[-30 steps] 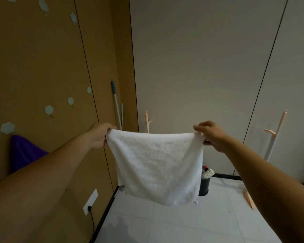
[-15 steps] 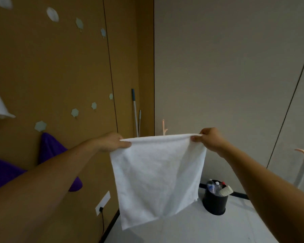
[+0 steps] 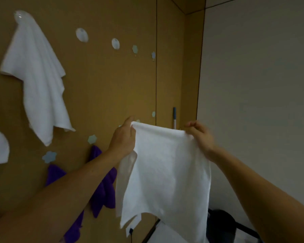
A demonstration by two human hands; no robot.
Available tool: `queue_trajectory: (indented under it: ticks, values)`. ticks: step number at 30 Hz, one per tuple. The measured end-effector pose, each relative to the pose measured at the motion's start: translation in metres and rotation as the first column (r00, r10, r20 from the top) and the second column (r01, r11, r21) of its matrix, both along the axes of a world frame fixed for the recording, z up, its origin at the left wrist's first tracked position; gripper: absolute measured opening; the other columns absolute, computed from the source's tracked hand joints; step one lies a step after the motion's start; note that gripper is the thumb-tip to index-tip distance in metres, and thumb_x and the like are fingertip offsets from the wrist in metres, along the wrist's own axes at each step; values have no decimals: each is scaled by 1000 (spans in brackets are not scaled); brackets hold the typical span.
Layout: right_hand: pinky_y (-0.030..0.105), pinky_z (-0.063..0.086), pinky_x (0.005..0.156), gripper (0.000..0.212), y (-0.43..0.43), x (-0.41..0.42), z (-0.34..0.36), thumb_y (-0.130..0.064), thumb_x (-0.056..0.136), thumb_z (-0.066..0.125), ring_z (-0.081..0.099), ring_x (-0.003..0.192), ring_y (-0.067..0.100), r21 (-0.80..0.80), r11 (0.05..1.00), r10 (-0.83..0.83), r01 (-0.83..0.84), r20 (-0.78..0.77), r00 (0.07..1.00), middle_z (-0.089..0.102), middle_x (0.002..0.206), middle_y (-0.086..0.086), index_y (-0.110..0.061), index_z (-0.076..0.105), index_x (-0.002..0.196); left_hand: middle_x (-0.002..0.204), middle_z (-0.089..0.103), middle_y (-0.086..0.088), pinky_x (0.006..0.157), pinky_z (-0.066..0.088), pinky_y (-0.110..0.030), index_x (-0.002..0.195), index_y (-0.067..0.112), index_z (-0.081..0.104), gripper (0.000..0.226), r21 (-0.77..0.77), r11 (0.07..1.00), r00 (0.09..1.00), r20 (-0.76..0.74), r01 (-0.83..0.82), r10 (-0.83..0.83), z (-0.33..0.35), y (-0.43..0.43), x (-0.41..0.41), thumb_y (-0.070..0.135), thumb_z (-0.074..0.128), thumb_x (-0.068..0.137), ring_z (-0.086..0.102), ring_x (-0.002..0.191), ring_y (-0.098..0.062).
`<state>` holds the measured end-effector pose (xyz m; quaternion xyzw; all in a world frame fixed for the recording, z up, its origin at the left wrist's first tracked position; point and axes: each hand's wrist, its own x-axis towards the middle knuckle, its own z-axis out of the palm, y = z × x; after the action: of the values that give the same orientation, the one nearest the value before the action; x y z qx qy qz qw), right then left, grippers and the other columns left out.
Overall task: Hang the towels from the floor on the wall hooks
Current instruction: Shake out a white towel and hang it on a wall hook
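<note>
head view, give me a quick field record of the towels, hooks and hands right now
held towel: white towel, stretched by its top edge, hanging free
left hand: left hand grips the top left corner
right hand: right hand grips the top right corner
hung already: white hung towel on the top left hook; purple towels lower down
free hooks: round hook, second round hook
wall: brown panel wall

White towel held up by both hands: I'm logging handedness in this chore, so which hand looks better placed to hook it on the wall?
Probably the left hand. It grips the white towel corner on the side toward the brown wall, closer to the empty round hooks; the right hand holds the corner farther from that wall.
</note>
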<state>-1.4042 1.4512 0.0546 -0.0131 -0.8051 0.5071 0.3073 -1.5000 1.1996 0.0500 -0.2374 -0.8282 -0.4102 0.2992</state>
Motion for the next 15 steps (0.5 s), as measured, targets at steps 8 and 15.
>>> queue_trajectory:
  ticks: [8,15]
  values:
    - [27,54,62,21,-68,-97,51,-41,80,76,67,68,11,65,981,186,-183,-48,981,73,76,-1,-19,75,79,64,53,12,45,31,-12,73,30,59,40,380,922,996,-80,70,-43,57,-46,-63,-1,41,91,43,50,-1]
    - [26,48,60,21,-127,-183,85,-42,88,63,62,72,9,124,976,204,-180,-214,955,68,79,-8,-22,67,83,71,62,15,55,40,-16,70,32,59,29,-50,998,999,-2,-44,44,98,-87,-97,57,73,70,59,67,-3]
